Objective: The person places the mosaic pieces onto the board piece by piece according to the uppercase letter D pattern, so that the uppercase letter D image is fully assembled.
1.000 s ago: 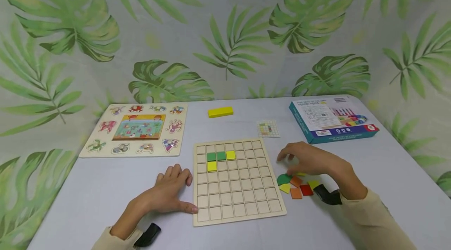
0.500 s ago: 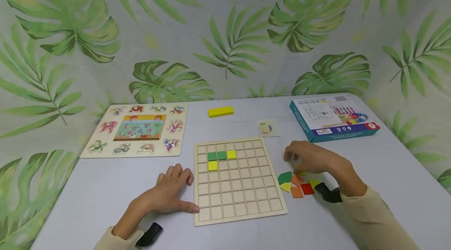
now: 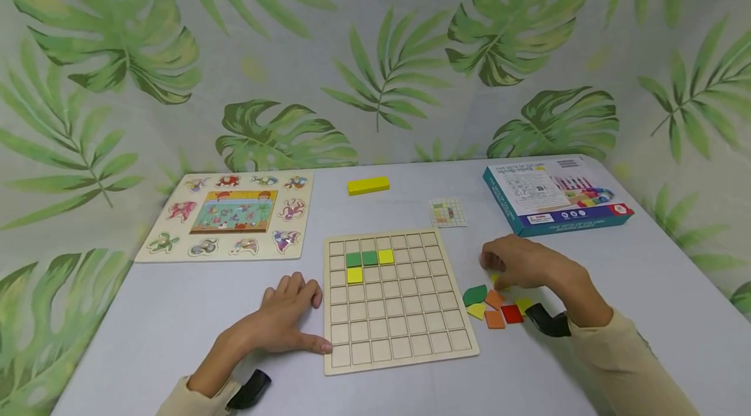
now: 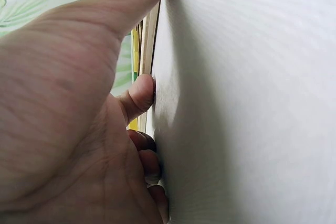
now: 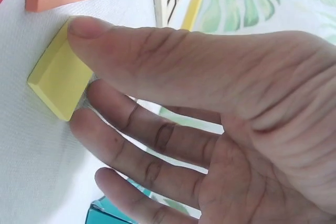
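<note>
A square wooden grid board (image 3: pixel 399 305) lies on the table with two green tiles (image 3: pixel 361 259) and two yellow tiles (image 3: pixel 354 275) in its cells. My left hand (image 3: pixel 287 318) rests open at its left side, the thumb at the lower left edge. To the right of the board, my right hand (image 3: pixel 522 264) is over the loose pieces. In the right wrist view, its thumb and fingertips pinch the edges of a yellow tile (image 5: pixel 60 77). Close by lie a green piece with a curved edge (image 3: pixel 475 295), orange tiles (image 3: pixel 495 319), a red tile (image 3: pixel 512 314) and other yellow pieces (image 3: pixel 476 310).
A small printed pattern card (image 3: pixel 448 212) lies beyond the board, and a yellow block (image 3: pixel 368 186) farther back. At the back left is a sea-animal peg puzzle (image 3: pixel 176 233). A teal-sided toy box (image 3: pixel 557 197) stands at the back right.
My right hand has moved slightly right, away from the green curved piece, and its fingers have come down around a yellow tile. The left hand keeps its place by the board.
</note>
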A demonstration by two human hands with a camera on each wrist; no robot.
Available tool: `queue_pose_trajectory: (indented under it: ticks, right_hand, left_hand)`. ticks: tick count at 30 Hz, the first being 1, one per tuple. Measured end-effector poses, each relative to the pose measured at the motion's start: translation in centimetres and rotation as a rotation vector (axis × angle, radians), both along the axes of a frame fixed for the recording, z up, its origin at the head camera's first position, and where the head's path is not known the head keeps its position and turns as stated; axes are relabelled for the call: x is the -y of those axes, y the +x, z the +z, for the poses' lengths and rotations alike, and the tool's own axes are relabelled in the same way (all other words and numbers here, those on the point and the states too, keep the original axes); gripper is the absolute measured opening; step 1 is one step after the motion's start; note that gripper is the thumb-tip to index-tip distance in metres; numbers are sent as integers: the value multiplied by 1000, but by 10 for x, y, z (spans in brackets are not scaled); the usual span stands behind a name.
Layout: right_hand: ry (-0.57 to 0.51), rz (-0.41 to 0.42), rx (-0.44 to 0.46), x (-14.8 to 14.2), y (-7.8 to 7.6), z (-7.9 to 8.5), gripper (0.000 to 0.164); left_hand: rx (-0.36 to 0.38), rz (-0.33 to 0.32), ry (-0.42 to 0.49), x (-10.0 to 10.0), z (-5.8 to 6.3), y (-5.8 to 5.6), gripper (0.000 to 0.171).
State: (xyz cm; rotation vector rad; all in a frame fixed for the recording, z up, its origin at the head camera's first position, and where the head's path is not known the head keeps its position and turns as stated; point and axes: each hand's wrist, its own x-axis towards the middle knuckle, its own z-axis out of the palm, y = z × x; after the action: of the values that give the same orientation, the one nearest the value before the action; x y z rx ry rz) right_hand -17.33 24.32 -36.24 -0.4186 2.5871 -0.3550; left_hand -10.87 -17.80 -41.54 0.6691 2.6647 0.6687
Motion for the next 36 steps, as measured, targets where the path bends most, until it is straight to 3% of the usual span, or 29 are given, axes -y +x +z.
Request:
queue_pose_trajectory:
  ticks: [9,19,36]
  right_hand:
    - [31,-12,-12,1,-2,-1,21]
    - [82,-30,-85,-1,-2,-2,24]
    - [4,46,-113,8,-2,-6,29]
  left_hand:
    - [15,7,11,-1,-1,1,67]
    - [3,0,-1,-1,1,0,67]
    - [-3,-5,-8,0,2,-2,68]
